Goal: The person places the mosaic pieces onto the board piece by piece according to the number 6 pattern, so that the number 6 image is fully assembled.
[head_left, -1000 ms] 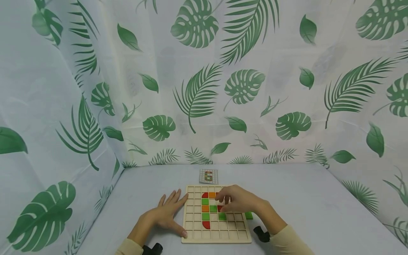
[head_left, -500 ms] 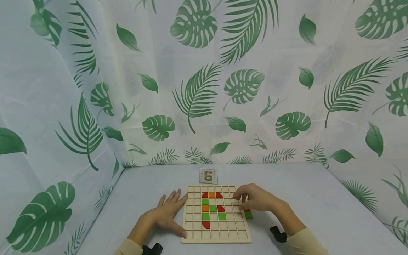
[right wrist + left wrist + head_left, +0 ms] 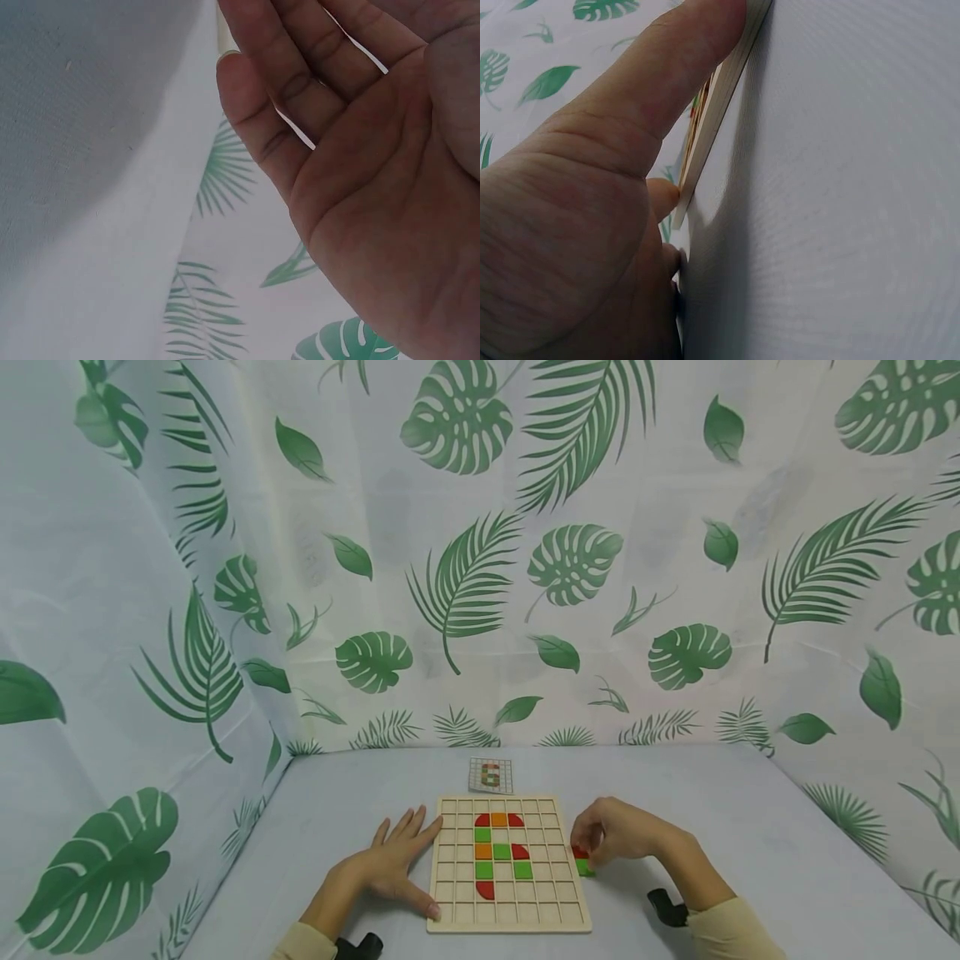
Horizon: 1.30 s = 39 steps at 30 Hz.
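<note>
A wooden grid board (image 3: 551,893) lies on the white tabletop, with several tiles set in its cells. Among them are an orange tile (image 3: 498,820), a green tile (image 3: 522,870) and a rounded red tile (image 3: 485,890). My left hand (image 3: 390,860) lies spread along the board's left edge, its thumb and index fingertip touching the rim. At the board's right edge my right hand (image 3: 618,831) reaches down over a loose red tile (image 3: 581,852) and a loose green tile (image 3: 585,867). Its fingers are loosely bent in the right wrist view; their tips are out of sight there.
Beyond the board lies a small card (image 3: 491,774) printed with a coloured figure on a grid. A leaf-patterned cloth (image 3: 480,568) rises behind the table and along its sides. Black wrist devices (image 3: 666,908) sit below both hands.
My right hand has moved right, from above the tiles in the board to the loose tiles beside it. A red tile at the figure's upper right came into view. The left hand has stayed put.
</note>
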Available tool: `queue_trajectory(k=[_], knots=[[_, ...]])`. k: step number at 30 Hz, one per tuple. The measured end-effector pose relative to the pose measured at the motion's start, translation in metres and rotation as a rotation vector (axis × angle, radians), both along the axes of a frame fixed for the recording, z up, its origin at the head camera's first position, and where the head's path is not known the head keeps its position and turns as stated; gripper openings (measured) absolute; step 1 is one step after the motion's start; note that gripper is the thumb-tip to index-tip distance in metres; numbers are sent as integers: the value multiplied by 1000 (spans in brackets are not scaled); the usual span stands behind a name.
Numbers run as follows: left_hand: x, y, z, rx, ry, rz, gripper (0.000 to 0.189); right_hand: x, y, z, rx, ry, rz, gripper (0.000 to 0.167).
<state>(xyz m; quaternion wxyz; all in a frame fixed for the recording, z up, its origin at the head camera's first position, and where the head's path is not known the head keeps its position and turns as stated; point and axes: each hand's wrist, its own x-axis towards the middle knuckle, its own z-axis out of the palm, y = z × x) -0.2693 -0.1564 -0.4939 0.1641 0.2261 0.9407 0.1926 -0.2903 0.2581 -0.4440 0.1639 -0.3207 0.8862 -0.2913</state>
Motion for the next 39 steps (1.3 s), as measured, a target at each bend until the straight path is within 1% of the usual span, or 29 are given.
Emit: queue_trajectory(k=[4, 12, 21, 32, 39], knots=[[0, 0, 0, 12, -6, 2, 136, -1, 1, -1, 12, -15, 10, 24], [1, -1, -1, 17, -14, 3, 136, -1, 2, -5, 15, -45, 6, 26], [1, 0, 0, 12, -15, 2, 136, 0, -5, -10, 43, -46, -35, 26], [0, 1, 1, 1, -3, 11, 136, 1, -6, -9, 73, -26, -53, 30], [1, 2, 1, 3, -1, 7, 136, 4, -7, -7, 77, -47, -57, 30]])
